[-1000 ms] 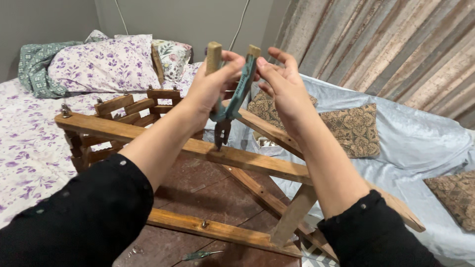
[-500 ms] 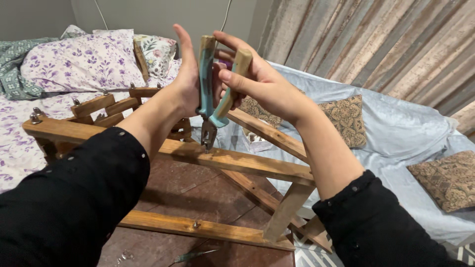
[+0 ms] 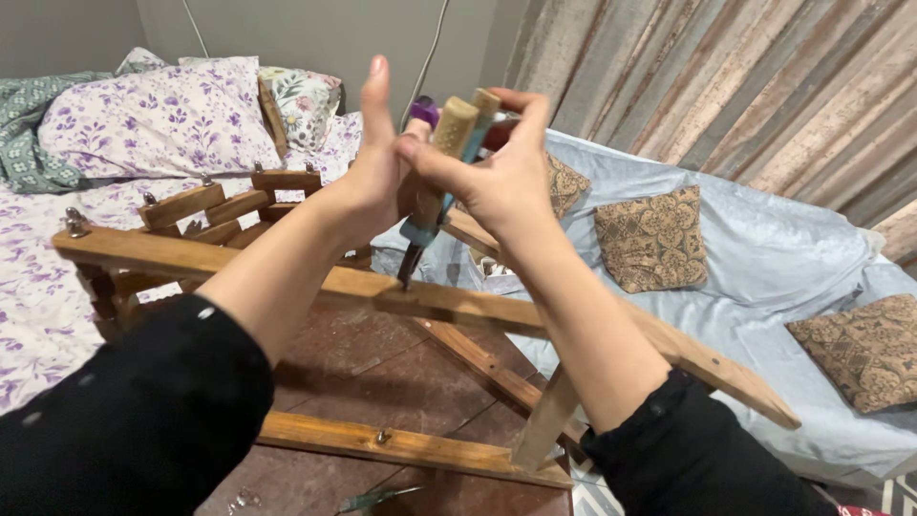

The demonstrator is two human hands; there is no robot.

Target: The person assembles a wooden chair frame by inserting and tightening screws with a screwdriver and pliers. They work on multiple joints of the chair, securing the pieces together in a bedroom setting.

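Observation:
Both hands are raised over a wooden frame [image 3: 239,263]. My right hand [image 3: 497,177] is wrapped around the pale wooden handles of a hand tool [image 3: 430,205] with a teal body. My left hand [image 3: 368,172] lies against the tool's other side, fingers straight up, with palm and thumb pressing on it. The tool stands nearly upright. Its dark tip [image 3: 406,275] touches the top of the frame's long rail. A purple part [image 3: 425,110] shows at the top between the hands.
The frame has crossed legs, slats with metal bolts [image 3: 76,222] and a low rail [image 3: 401,447] over a brown floor. A bed with floral pillows [image 3: 162,119] is on the left. A blue-covered couch with patterned cushions [image 3: 652,237] and curtains [image 3: 726,86] are on the right. A small metal tool [image 3: 377,497] lies on the floor.
The tool has swung from tilted to nearly upright, tip on the rail. My left hand went from gripping it to lying flat, fingers up. The view moved closer.

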